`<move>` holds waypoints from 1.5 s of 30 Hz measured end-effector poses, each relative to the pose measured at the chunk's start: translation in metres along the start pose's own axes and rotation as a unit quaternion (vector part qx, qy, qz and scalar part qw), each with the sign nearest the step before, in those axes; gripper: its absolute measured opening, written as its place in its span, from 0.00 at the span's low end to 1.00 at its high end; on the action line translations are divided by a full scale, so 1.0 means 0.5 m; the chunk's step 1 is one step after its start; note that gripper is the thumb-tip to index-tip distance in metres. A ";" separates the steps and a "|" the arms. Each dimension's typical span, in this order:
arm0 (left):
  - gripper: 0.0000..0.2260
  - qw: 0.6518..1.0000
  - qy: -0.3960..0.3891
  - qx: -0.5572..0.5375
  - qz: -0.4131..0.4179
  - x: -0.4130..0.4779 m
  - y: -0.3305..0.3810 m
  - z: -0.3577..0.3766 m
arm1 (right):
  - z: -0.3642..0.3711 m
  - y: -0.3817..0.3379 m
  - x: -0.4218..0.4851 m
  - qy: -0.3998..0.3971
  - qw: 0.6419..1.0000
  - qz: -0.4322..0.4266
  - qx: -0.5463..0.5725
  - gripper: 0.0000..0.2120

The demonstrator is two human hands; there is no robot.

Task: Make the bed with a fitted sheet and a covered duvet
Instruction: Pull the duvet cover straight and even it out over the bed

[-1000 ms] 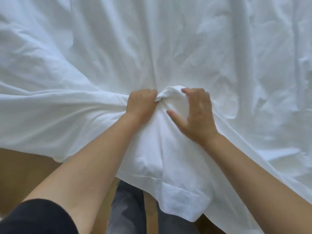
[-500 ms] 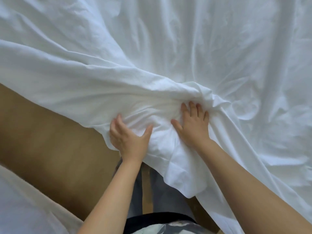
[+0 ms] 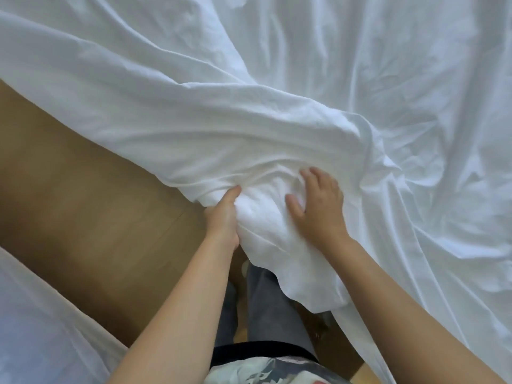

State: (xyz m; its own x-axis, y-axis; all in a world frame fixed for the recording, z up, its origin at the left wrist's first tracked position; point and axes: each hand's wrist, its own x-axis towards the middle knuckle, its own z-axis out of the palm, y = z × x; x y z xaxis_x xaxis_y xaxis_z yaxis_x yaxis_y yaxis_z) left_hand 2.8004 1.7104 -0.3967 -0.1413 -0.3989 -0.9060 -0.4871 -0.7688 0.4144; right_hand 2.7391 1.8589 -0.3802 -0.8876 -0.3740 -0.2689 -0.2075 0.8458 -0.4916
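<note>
The fitted sheet [image 3: 249, 92] lay wide over the bed, and its nearest corner [image 3: 266, 217] was gathered into a soft lump just in front of the person, above the grey trousers [image 3: 266, 300]. From this lump the long edge of the sheet ran up and to the left along the wooden floor [image 3: 83, 203], and the loose hem [image 3: 304, 286] hung down below both hands. The left hand [image 3: 221, 217] was the nearer one to the edge. It held the lump from its left side with the thumb on top; the fingers were hidden under the cloth, so they probably curled around it. The right hand [image 3: 318, 209] lay on top of the lump, fingers spread and pressing flat, holding nothing. To tuck the corner, the pull should go down and toward the person.
</note>
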 end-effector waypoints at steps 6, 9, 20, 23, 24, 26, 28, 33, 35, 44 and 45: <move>0.04 0.994 0.003 0.053 0.096 -0.084 0.026 -0.092 | 0.012 -0.138 -0.132 -0.192 0.970 -0.099 -0.109 0.43; 0.04 0.986 -0.046 0.040 0.158 -0.126 0.039 -0.178 | 0.023 -0.201 -0.180 -0.133 0.975 -0.122 -0.130 0.30; 0.11 0.994 0.063 0.073 -0.045 0.022 0.059 -0.268 | 0.162 -0.229 -0.160 -0.264 0.952 -0.062 -0.140 0.12; 0.06 0.996 0.031 0.074 -0.046 0.035 0.073 -0.252 | 0.165 -0.231 -0.147 -0.291 0.950 -0.063 -0.090 0.10; 0.06 0.997 0.016 0.067 -0.036 0.035 0.075 -0.249 | 0.160 -0.240 -0.139 -0.270 0.959 -0.072 -0.045 0.11; 0.09 0.999 -0.006 0.026 -0.021 0.038 0.076 -0.249 | 0.145 -0.270 -0.104 -0.170 0.980 -0.099 0.027 0.12; 0.18 0.997 -0.047 -0.055 -0.041 0.052 0.084 -0.257 | 0.133 -0.309 -0.051 -0.089 0.988 -0.119 0.028 0.14; 0.30 0.980 -0.107 -0.163 -0.041 0.120 0.145 -0.249 | 0.148 -0.394 0.088 -0.145 0.960 -0.196 -0.136 0.22; 0.26 0.962 -0.154 -0.224 -0.036 0.154 0.166 -0.244 | 0.160 -0.415 0.131 -0.137 0.943 -0.237 -0.191 0.22; 0.15 0.897 -0.131 -0.420 -0.034 0.314 0.303 -0.269 | 0.244 -0.536 0.342 -0.164 0.905 -0.186 -0.346 0.37; 0.16 0.913 -0.126 -0.387 -0.044 0.323 0.321 -0.273 | 0.257 -0.544 0.354 -0.184 0.905 -0.173 -0.343 0.34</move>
State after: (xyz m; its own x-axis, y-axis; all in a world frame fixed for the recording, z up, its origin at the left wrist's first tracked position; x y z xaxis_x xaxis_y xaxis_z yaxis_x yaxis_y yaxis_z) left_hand 2.8172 1.4541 -0.4649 -0.3713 -0.2666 -0.8894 0.2339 -0.9539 0.1883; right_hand 2.6912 1.5138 -0.4008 -0.5498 -0.6556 -0.5176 -0.7653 0.6437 -0.0024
